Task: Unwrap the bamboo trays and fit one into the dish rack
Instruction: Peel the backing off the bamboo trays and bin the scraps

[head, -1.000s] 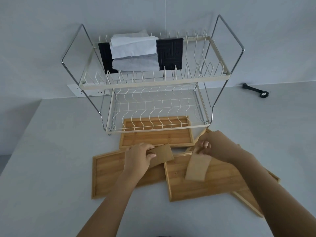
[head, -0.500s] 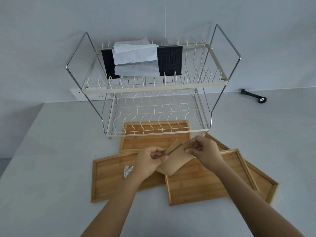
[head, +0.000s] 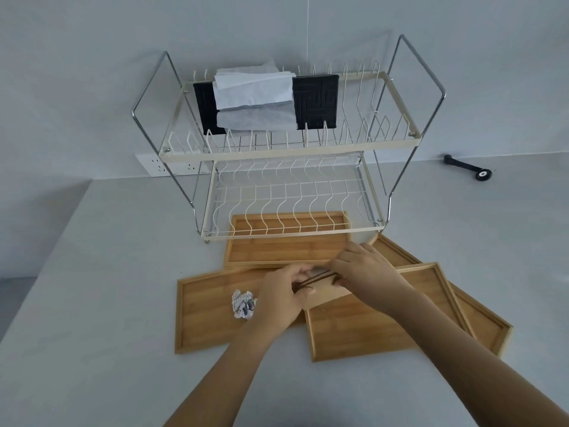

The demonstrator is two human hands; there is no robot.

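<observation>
Several bamboo trays lie on the grey table in front of a two-tier wire dish rack [head: 289,155]. One tray [head: 277,248] sits partly under the rack's lower tier. Another tray [head: 209,312] lies at the left, one [head: 369,328] in the middle, and one [head: 480,315] at the right beneath it. Both hands meet over the middle tray and pinch the same folded brown paper strip [head: 323,295], held flat. My left hand [head: 281,295] grips its left end. My right hand [head: 363,268] grips its right end.
A small crumpled packet [head: 243,304] lies in the left tray. Folded white paper [head: 254,94] and a black mat [head: 317,103] rest on the rack's upper tier. A black tool [head: 468,167] lies at the far right. A wall socket [head: 172,166] is behind the rack.
The two separate brown paper pieces were brought together and folded flat between both hands. The crumpled packet came into view in the left tray. The camera view shifted slightly.
</observation>
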